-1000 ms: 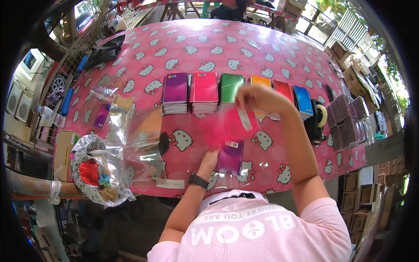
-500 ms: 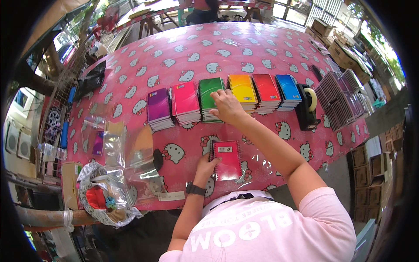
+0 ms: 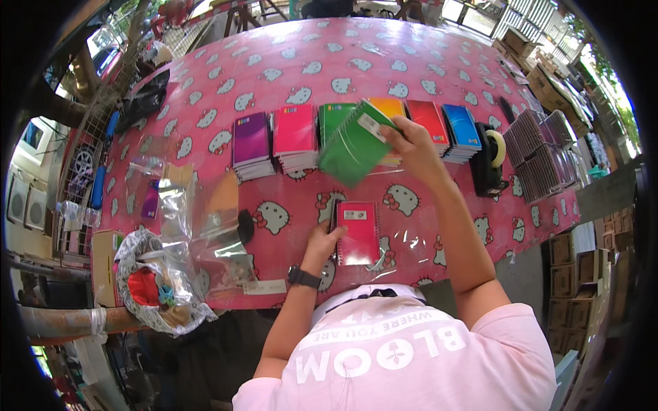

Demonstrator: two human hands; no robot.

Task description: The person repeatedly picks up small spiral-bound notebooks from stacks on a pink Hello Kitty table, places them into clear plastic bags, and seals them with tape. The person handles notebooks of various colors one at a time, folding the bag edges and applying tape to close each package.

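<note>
My right hand (image 3: 412, 142) is closed on the upper right corner of a green spiral notebook (image 3: 356, 147), lifted and tilted in front of the stacks. A white label shows near its top edge. Near the table's front edge, my left hand (image 3: 325, 241) grips the left side of a pink spiral notebook (image 3: 358, 236); another notebook's dark edge shows under it. Behind them runs a row of notebook stacks: purple (image 3: 251, 144), pink (image 3: 293, 133), green (image 3: 332, 115), yellow (image 3: 388, 107), red (image 3: 426, 123) and blue (image 3: 460, 127). The raised notebook partly covers the green and yellow stacks.
A black tape dispenser (image 3: 488, 171) stands right of the blue stack, beside several stacked spiral notebooks (image 3: 534, 161). To the left lie clear plastic sheets (image 3: 199, 226) and a cloth-lined basket (image 3: 140, 281). The table (image 3: 288, 188) has a pink patterned cover. Cardboard boxes (image 3: 572, 301) are piled at right.
My right hand has taken a green notebook off the green stack and raised it toward the right. My left hand still holds the pink notebook. The view has shifted slightly.
</note>
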